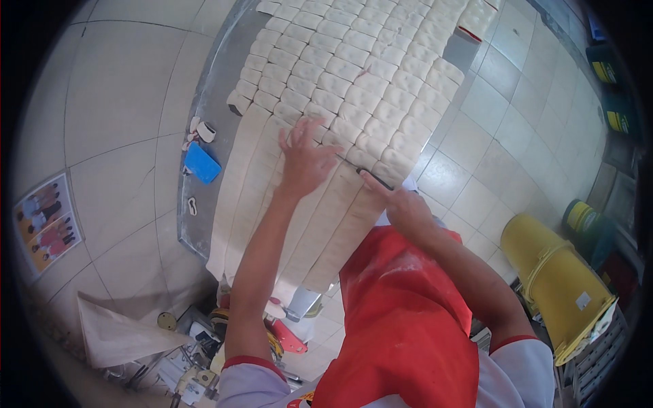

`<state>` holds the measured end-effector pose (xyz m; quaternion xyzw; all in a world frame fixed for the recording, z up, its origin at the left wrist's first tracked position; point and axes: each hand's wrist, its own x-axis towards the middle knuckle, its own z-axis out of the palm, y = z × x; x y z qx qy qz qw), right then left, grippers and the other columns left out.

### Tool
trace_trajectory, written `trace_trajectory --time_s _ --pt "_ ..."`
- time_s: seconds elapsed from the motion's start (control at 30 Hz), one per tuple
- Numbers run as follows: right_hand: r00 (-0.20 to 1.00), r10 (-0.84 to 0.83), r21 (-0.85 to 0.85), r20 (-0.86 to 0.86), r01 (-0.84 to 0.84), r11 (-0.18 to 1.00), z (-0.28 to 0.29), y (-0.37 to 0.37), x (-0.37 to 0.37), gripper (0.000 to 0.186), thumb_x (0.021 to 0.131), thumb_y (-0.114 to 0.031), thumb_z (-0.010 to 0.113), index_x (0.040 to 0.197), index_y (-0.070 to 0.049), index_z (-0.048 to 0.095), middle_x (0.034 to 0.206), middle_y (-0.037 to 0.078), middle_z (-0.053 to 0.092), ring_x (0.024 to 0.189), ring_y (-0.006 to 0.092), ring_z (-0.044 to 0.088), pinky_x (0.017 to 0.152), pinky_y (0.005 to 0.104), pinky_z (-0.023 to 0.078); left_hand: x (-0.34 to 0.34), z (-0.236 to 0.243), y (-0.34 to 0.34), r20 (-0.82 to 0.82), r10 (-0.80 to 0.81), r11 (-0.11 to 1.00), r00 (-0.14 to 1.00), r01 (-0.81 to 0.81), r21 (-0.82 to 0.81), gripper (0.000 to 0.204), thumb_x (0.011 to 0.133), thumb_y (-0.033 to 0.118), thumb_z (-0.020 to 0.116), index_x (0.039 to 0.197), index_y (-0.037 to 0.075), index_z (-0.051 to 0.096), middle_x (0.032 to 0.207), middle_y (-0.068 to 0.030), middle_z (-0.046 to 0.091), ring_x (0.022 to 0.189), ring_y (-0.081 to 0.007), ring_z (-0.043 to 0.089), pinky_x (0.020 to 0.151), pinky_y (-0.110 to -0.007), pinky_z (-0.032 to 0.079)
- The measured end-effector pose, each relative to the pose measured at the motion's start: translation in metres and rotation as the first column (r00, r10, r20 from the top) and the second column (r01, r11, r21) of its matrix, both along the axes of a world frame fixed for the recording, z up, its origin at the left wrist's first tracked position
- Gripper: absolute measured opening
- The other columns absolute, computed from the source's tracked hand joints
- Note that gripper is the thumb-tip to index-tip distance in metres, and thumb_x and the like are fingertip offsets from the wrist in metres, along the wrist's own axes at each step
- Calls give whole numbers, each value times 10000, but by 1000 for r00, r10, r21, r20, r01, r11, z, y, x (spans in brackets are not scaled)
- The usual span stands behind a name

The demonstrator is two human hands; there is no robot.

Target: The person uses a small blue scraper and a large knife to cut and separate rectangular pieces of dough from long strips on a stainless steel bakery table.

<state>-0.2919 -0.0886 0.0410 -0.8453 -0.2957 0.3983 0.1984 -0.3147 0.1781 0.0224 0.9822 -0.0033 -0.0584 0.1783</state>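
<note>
Long strips of pale dough (292, 224) lie side by side on the near part of the table. Beyond them, the same dough is divided into rows of small rectangular pieces (340, 68). My right hand (408, 214) grips a knife (376, 179) by its dark handle, index finger stretched along the top. The thin blade points left and lies at the border between strips and cut pieces. My left hand (304, 156) is over the dough just left of the blade tip, fingers spread, holding nothing. Whether its fingertips press the dough I cannot tell.
A blue dough scraper (202, 163) and small dough scraps (205, 131) lie on the grey table's (194, 217) left margin. Yellow bins (554, 285) stand on the tiled floor at right. Cluttered equipment (194, 353) is at lower left. My red apron (408, 313) is close to the table's near edge.
</note>
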Motion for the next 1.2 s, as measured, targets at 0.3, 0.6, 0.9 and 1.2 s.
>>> trace_trajectory --time_s 0.3,0.6,0.9,1.2 --pt "997 24 33 76 -26 999 3 -53 -18 831 933 -11 470 1645 -382 257 765 173 628 629 339 667 573 471 564 -14 -4 -39 -46 23 994 999 -18 105 228 815 245 820 1021 343 816 1535 -30 436 1499 -346 289 1168 -736 96" --pt "1000 -23 61 14 22 998 4 -115 -28 815 952 -52 493 1658 -346 213 781 193 651 635 379 664 589 493 544 -13 -5 -106 -69 -10 999 998 7 -32 206 788 232 834 957 349 824 1519 -34 453 1493 -340 307 1175 -717 105" --pt "988 -108 5 -110 109 994 58 -197 -76 817 926 -83 530 1664 -255 226 872 267 672 815 455 677 765 560 518 -80 -45 -172 116 225 948 967 -245 203 916 870 617 684 1609 171 378 1664 -192 275 1556 -383 214 1148 -766 112" --pt "998 16 376 52 -35 926 40 79 12 786 937 49 484 1653 -165 240 831 296 659 785 478 643 692 570 474 -13 -31 89 175 871 489 458 -786 -379 710 879 294 776 1470 21 494 1287 -164 645 1215 -354 603 1027 -487 455"
